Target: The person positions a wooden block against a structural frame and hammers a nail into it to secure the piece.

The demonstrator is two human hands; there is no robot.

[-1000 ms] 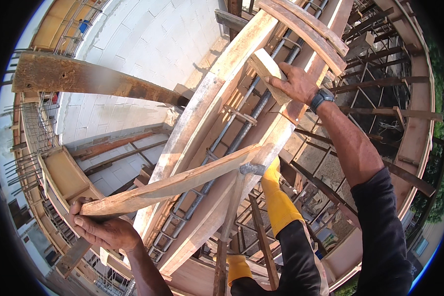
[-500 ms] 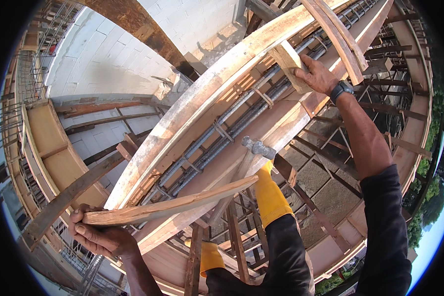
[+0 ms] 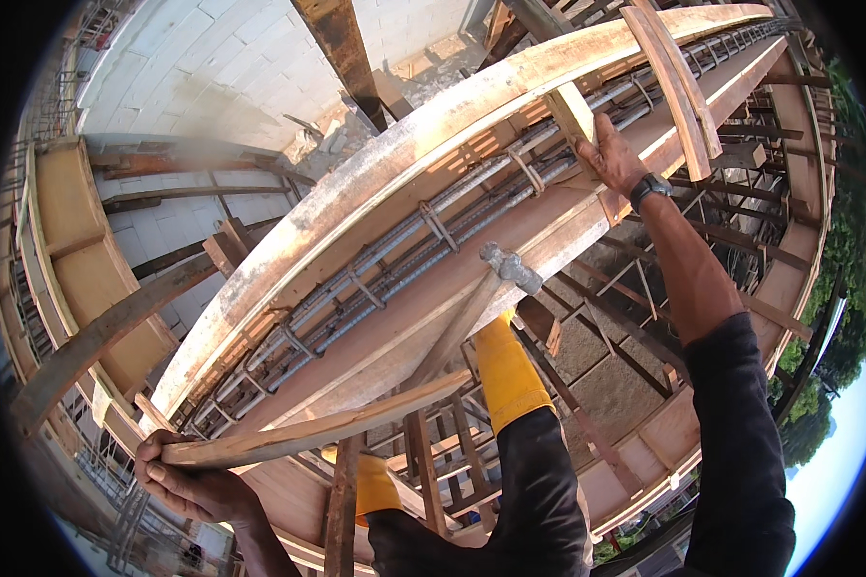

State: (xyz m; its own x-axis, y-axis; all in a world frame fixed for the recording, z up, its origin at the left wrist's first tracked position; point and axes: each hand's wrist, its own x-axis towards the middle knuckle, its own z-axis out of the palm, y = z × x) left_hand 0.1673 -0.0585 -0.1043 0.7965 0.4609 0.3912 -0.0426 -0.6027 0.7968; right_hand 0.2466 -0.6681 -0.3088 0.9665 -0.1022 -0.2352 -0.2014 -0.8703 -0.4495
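Note:
My left hand [image 3: 191, 484], at the lower left, is closed round one end of a slightly curved wooden strip [image 3: 318, 429]. The strip points right, across the near side of a curved timber formwork trough [image 3: 375, 178]. My right hand [image 3: 614, 162], wearing a watch, grips a short wooden block [image 3: 571, 110]. That block stands between the trough's two sides, over the steel rebar cage [image 3: 438, 223]. A hammer [image 3: 510, 266] rests at the near side board, its metal head up and its wooden handle slanting down to the left.
Two wooden strips [image 3: 672, 91] lie across the trough beyond my right hand. My yellow boots [image 3: 510, 375] stand among timber props [image 3: 342, 510] below. A white block wall [image 3: 202, 87] rises at the far left, and a rusty post [image 3: 342, 58] stands before it.
The view has shifted, showing more of the rebar cage. The wooden strip in my left hand sits lower, farther from the hammer. My right hand has turned slightly and still grips the block.

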